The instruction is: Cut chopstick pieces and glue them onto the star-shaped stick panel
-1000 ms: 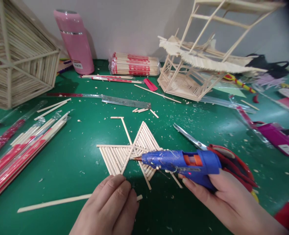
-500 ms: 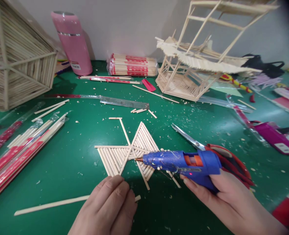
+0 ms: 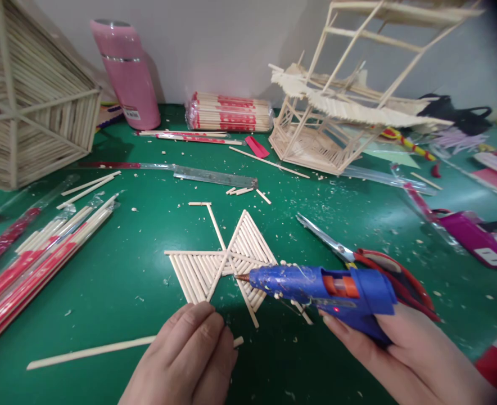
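R hand (image 3: 417, 349) w/ glue gun (image 3: 294, 280) — rear edge nr scissors (image 3: 343, 251)

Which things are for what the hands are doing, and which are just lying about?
In use, it seems:
blue glue gun, in the right hand
stick frame, by its nozzle
long stick, under the left hand

Probably just lying about:
pink bottle
purple item

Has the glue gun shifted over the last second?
Yes. Judged against the scissors lying on the table, the blue glue gun has moved slightly to the right in the picture.
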Motion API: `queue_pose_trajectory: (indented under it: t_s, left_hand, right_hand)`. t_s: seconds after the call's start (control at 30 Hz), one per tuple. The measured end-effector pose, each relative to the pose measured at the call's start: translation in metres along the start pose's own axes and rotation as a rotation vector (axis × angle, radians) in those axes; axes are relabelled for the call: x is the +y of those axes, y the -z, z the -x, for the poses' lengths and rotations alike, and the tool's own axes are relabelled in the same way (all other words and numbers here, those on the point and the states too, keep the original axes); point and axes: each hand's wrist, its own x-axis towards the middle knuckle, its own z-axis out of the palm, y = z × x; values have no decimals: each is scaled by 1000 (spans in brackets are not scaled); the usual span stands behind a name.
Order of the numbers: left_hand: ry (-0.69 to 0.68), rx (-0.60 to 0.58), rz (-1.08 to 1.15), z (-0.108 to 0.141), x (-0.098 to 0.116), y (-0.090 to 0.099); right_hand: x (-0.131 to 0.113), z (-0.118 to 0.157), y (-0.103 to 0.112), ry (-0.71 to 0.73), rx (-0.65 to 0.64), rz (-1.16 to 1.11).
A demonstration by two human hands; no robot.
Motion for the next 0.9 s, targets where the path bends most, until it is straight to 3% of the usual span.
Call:
queue_pose_trajectory:
  t_s: [0.4,0.9]
  left_hand:
    - [3,7,-1,-2,1,0]
    - [34,-17,20,-3,1,0]
  right_hand:
    - [4,0,-1,17,-31,27]
    - [-2,4,-1,-8,108,34]
